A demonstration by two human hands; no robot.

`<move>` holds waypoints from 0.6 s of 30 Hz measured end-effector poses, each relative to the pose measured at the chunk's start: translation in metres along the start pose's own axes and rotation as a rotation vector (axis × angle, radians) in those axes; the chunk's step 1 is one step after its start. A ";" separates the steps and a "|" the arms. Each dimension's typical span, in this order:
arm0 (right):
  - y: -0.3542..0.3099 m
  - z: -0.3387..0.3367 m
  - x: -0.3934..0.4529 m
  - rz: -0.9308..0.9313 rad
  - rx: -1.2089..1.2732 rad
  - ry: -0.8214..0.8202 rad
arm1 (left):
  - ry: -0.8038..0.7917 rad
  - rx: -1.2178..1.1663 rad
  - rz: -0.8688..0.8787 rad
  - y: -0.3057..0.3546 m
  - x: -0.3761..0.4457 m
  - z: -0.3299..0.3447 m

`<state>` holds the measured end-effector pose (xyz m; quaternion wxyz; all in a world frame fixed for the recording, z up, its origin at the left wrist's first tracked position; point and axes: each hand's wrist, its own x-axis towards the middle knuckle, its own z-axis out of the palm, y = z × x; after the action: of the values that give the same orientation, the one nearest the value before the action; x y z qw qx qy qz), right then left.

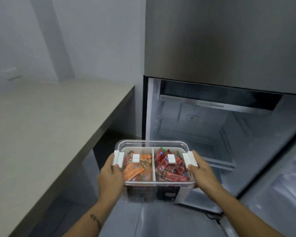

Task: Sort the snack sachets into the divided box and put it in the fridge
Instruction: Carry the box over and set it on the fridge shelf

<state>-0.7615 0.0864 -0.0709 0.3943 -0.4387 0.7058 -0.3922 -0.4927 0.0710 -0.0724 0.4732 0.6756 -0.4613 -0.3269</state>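
The divided box (154,168), a clear lidded container with white side latches, is shown held in the air in front of the open lower compartment of the fridge (212,134). It is gripped at both short ends: the fingers of the left hand (110,178) are curled around the left latch and edge, and those of the right hand (201,173) are curled around the right latch and edge. Through the lid, orange sachets (135,170) are seen in the left compartment and red sachets (173,170) in the right, separated by a white divider. The sorting step is therefore judged complete, with the lid apparently closed, and the step in hand is the transfer into the fridge. A glass shelf (217,161) lies just beyond and below the box; its surface appears bare. The next move is judged to call for the box to be kept level, carried forward past the fridge frame, and lowered onto the shelf before either grip is released. A pale counter (41,125) lies to the left.
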 end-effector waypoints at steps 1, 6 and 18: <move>0.009 -0.017 0.011 0.004 0.001 0.029 | -0.025 -0.016 0.003 0.005 -0.002 0.022; 0.047 -0.091 0.087 0.040 -0.002 0.161 | -0.126 -0.039 0.001 0.031 0.017 0.141; 0.138 -0.096 0.304 -0.010 -0.016 0.327 | -0.301 0.055 0.143 -0.017 0.197 0.358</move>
<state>-0.9837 -0.1335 -0.2230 0.2687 -0.3756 0.7616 -0.4546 -0.7310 -0.2320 -0.2104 0.4023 0.5972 -0.5824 -0.3772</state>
